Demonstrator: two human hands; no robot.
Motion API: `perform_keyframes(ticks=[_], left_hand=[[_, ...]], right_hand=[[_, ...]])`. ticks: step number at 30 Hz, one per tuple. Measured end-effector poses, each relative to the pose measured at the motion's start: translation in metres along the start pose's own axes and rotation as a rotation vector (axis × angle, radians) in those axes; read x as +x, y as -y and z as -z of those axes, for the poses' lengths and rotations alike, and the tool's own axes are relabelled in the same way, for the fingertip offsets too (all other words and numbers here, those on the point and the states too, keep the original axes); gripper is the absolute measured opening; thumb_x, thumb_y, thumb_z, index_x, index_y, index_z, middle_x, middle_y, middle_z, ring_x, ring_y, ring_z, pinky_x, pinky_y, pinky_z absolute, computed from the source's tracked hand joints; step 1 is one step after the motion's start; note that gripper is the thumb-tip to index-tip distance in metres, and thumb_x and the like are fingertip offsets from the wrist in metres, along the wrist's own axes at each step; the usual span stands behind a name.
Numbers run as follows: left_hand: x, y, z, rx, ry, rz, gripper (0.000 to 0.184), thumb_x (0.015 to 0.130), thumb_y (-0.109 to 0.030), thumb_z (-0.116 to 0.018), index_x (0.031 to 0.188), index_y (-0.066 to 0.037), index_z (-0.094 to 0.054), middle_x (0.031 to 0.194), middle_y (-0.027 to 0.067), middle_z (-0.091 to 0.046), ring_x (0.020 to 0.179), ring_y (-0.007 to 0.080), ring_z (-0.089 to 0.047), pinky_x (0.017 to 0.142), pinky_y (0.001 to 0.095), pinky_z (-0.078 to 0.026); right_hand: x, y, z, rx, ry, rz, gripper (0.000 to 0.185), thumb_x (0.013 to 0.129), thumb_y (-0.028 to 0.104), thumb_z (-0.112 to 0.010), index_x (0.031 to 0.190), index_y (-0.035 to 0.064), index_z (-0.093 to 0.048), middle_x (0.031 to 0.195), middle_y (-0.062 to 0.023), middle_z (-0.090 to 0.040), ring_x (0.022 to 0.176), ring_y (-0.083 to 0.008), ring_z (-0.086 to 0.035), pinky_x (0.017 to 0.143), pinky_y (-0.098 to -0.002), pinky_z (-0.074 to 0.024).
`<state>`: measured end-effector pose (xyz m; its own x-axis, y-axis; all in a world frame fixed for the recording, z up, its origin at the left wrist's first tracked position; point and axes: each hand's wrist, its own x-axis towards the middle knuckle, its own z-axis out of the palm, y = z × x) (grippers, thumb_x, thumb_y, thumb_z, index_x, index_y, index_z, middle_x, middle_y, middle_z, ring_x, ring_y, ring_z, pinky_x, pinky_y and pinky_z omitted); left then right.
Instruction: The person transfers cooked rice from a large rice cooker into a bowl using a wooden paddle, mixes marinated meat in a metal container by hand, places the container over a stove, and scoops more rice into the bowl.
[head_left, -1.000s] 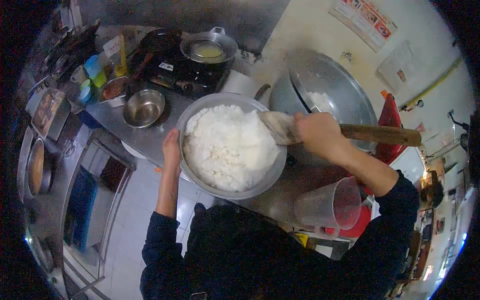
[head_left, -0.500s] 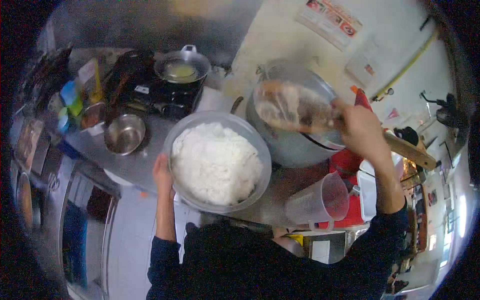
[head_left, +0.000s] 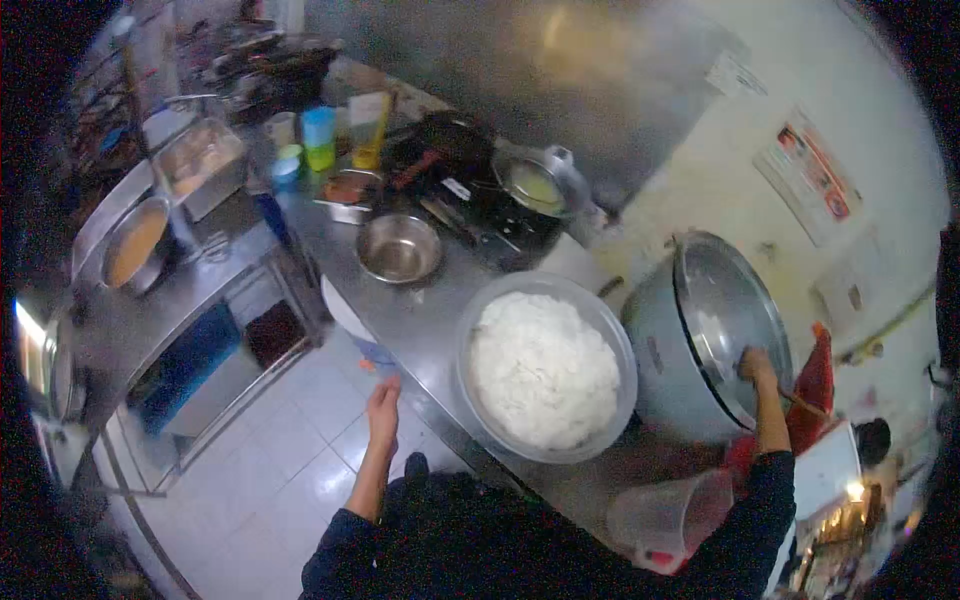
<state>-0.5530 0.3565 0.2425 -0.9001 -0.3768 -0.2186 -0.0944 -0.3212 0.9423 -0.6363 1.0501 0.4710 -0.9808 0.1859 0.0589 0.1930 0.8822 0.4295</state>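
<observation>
Right hand (head_left: 757, 366) is reaching into the mouth of the big metal pot (head_left: 655, 350), and it looks closed around a wooden handle (head_left: 808, 406) that pokes out behind the wrist. Whatever's on the other end of that handle is too blurry to make out.

Left hand (head_left: 382, 405) is well apart from that grip, out over the tiled floor (head_left: 285, 485) just off the edge of the steel counter (head_left: 425, 345). I don't see anything in it, but it's small and smeary, so I can't tell if the fingers are curled or spread.

The white, lumpy mound that looks like cooked rice (head_left: 545, 370) sits in a wide round basin (head_left: 627, 388) on the counter, between the two hands, right beside the pot. Neither hand is touching the basin.

Below the right grip, toward the body, there's a clear plastic jug (head_left: 650, 515) close to the right sleeve. Something red (head_left: 818, 375) is just past that same wrist.

Up ahead of the left hand, across the counter, you've got a small steel bowl (head_left: 398, 250), then a black stove (head_left: 520, 245) beyond it with a shallow pan (head_left: 571, 187) on top.
</observation>
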Motion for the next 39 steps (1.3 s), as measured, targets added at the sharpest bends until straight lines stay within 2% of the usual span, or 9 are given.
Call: perform_keyframes(ticks=[6, 10, 15, 21, 23, 24, 25, 29, 39], left_hand=[[-0.061, 0.198, 0.186, 0.611, -0.336, 0.2, 0.016, 0.072, -0.015, -0.054, 0.074, 0.0, -0.061, 0.068, 0.0117, -0.06, 0.062, 0.02, -0.055, 0.058, 0.0315, -0.044], [-0.146, 0.299, 0.317, 1.709, 0.149, 0.072, 0.017, 0.07, -0.019, -0.05, 0.061, -0.006, -0.057, 0.065, 0.0124, -0.058, 0.06, 0.0286, -0.056, 0.052, 0.0392, -0.044], [-0.167, 0.32, 0.339, 1.23, -0.176, 0.505, 0.022, 0.074, -0.02, -0.046, 0.067, -0.004, -0.059, 0.071, 0.0141, -0.061, 0.066, 0.0333, -0.058, 0.058, 0.042, -0.045], [-0.074, 0.246, 0.291, 1.384, 0.119, -0.18, 0.019, 0.073, -0.015, -0.047, 0.06, -0.006, -0.058, 0.067, 0.0147, -0.06, 0.063, 0.0319, -0.057, 0.057, 0.0415, -0.044], [-0.033, 0.172, 0.237, 0.908, 0.011, 0.392, 0.016, 0.072, -0.015, -0.049, 0.066, -0.006, -0.061, 0.073, 0.0144, -0.062, 0.068, 0.0328, -0.058, 0.064, 0.0408, -0.046], [-0.006, 0.221, 0.27, 1.302, 0.227, -0.412, 0.019, 0.075, -0.018, -0.051, 0.073, -0.003, -0.063, 0.078, 0.0148, -0.062, 0.073, 0.0287, -0.059, 0.068, 0.0371, -0.046], [0.015, 0.221, 0.274, 1.307, 0.266, -0.493, 0.023, 0.076, -0.02, -0.053, 0.08, 0.0, -0.062, 0.081, 0.0155, -0.062, 0.077, 0.0227, -0.059, 0.07, 0.0356, -0.046], [0.069, 0.158, 0.272, 0.502, 0.096, 0.151, 0.022, 0.08, -0.014, -0.05, 0.091, 0.004, -0.059, 0.082, 0.0122, -0.063, 0.075, 0.0173, -0.058, 0.066, 0.0274, -0.046], [0.105, 0.04, 0.372, 0.214, -0.334, 0.407, 0.029, 0.077, -0.022, -0.053, 0.1, -0.004, -0.056, 0.084, 0.0056, -0.06, 0.066, 0.0147, -0.057, 0.045, 0.0203, -0.036]], right_hand=[[-0.039, 0.085, 0.11, 0.158, 0.556, -0.119, 0.03, 0.064, 0.016, -0.065, 0.09, 0.0023, -0.056, 0.083, -0.0152, -0.061, 0.067, -0.0268, -0.06, 0.059, -0.0397, -0.0481], [-0.013, 0.047, 0.072, 0.284, 0.437, -0.089, 0.034, 0.065, 0.01, -0.067, 0.095, 0.005, -0.055, 0.09, -0.0126, -0.06, 0.07, -0.0253, -0.059, 0.058, -0.0332, -0.0466], [-0.012, 0.067, 0.14, 0.745, -0.271, 0.15, 0.031, 0.076, 0.014, -0.06, 0.103, 0.003, -0.05, 0.077, -0.0049, -0.056, 0.07, -0.0146, -0.055, 0.061, -0.0238, -0.0433], [-0.099, 0.252, 0.275, 1.45, -0.035, 0.382, 0.029, 0.076, 0.01, -0.059, 0.103, 0.0035, -0.052, 0.077, -0.0025, -0.054, 0.071, -0.0091, -0.052, 0.065, -0.0214, -0.0429], [-0.097, 0.3, 0.298, 1.352, -0.073, 0.556, 0.03, 0.076, 0.01, -0.06, 0.104, 0.0031, -0.051, 0.075, -0.0016, -0.054, 0.068, -0.0078, -0.051, 0.063, -0.0204, -0.0425], [-0.097, 0.326, 0.314, 1.362, -0.053, 0.597, 0.03, 0.075, 0.01, -0.061, 0.103, 0.003, -0.051, 0.075, -0.0012, -0.054, 0.067, -0.0074, -0.051, 0.062, -0.0201, -0.042], [-0.096, 0.353, 0.331, 1.381, -0.034, 0.644, 0.031, 0.075, 0.01, -0.061, 0.103, 0.0028, -0.051, 0.075, -0.0009, -0.054, 0.066, -0.007, -0.051, 0.06, -0.0198, -0.0414], [-0.073, 0.47, 0.381, 1.325, -0.054, 0.878, 0.028, 0.073, 0.013, -0.064, 0.097, 0.0032, -0.054, 0.067, -0.0002, -0.054, 0.06, -0.0059, -0.049, 0.054, -0.0205, -0.0402], [0.033, 0.767, 0.261, 0.982, -0.167, 0.711, 0.039, 0.063, 0.022, -0.07, 0.094, 0.0047, -0.054, 0.072, -0.0111, -0.059, 0.069, -0.0259, -0.058, 0.065, -0.0366, -0.0452]])
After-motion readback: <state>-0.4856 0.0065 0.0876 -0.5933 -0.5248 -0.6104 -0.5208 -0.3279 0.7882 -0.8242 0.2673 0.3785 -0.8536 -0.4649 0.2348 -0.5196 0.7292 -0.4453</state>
